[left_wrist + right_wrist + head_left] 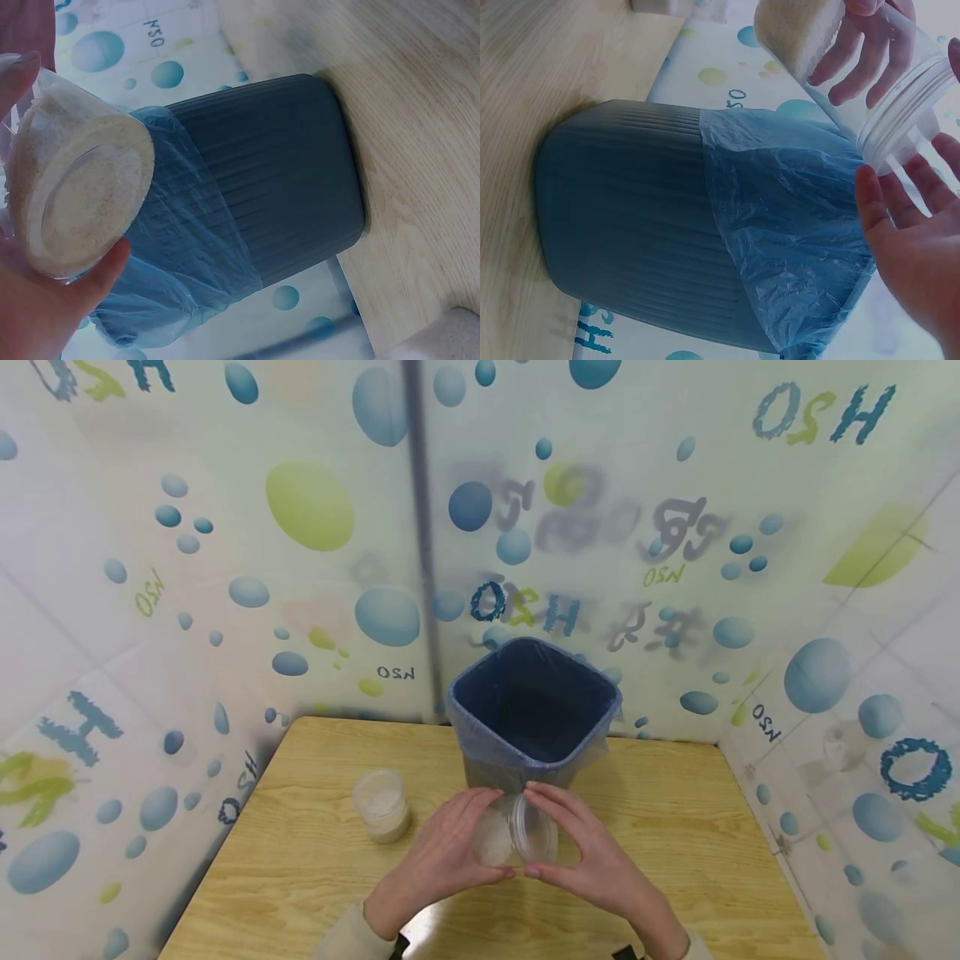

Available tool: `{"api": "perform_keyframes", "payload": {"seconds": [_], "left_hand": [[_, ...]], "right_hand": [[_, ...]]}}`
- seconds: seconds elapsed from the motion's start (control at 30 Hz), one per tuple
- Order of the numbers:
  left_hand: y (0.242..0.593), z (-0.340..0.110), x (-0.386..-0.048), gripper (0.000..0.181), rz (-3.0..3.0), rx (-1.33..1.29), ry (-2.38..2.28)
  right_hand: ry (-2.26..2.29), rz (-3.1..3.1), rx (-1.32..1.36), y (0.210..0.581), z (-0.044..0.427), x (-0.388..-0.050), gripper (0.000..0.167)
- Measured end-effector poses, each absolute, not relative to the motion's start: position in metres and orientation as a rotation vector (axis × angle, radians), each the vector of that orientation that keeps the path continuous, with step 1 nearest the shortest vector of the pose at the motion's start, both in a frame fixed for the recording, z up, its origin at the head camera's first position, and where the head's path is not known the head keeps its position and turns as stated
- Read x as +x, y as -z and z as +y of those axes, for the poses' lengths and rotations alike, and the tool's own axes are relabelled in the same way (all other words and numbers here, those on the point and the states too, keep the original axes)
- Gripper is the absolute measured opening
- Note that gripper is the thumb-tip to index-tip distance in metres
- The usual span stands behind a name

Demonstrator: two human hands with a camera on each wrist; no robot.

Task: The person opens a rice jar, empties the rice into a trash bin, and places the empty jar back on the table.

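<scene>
My left hand (448, 839) grips a clear plastic jar (492, 837), tipped on its side above the table. Pale granules fill its bottom end in the left wrist view, where the jar base (94, 199) faces the camera. Between thumb and fingers, my right hand (596, 858) holds a clear lid-like piece (542, 833) at the jar's ridged mouth; whether the two touch, I cannot tell. In the right wrist view the jar's rim (904, 105) stands close to the right fingertips. A second clear jar (382, 806) with pale contents stands left of my left hand.
A dark bin (525, 702) lined with a blue bag (787, 202) stands just beyond my hands, open at the top. The wooden table (300, 827) is bounded by a wall behind covered with patterned sheeting (337, 635).
</scene>
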State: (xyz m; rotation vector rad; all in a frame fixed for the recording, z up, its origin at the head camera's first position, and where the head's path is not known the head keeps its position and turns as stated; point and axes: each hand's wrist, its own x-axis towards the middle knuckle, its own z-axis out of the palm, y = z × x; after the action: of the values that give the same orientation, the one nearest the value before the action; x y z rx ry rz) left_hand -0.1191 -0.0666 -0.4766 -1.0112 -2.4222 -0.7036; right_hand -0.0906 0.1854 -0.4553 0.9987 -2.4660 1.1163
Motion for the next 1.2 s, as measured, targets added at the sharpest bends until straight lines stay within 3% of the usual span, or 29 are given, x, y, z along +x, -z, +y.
{"api": "perform_keyframes", "payload": {"seconds": [0.33,0.53,0.87,1.2], "left_hand": [[0.478,-0.067,-0.118,0.1,-2.423,-1.022,0.752],[0.479,-0.067,-0.117,0.099,-2.428,-0.959,0.814],[0.484,-0.066,-0.12,0.104,-2.253,-0.927,0.722],[0.482,-0.063,-0.119,0.103,-2.198,-0.952,0.555]], "right_hand": [[-1.122,-2.412,1.117,0.455,0.189,-0.091,0.082],[-1.208,-2.26,0.978,0.458,0.183,-0.09,0.085],[-1.212,-2.287,0.693,0.46,0.165,-0.082,0.053],[-1.087,-2.548,0.449,0.45,0.154,-0.077,0.068]]}}
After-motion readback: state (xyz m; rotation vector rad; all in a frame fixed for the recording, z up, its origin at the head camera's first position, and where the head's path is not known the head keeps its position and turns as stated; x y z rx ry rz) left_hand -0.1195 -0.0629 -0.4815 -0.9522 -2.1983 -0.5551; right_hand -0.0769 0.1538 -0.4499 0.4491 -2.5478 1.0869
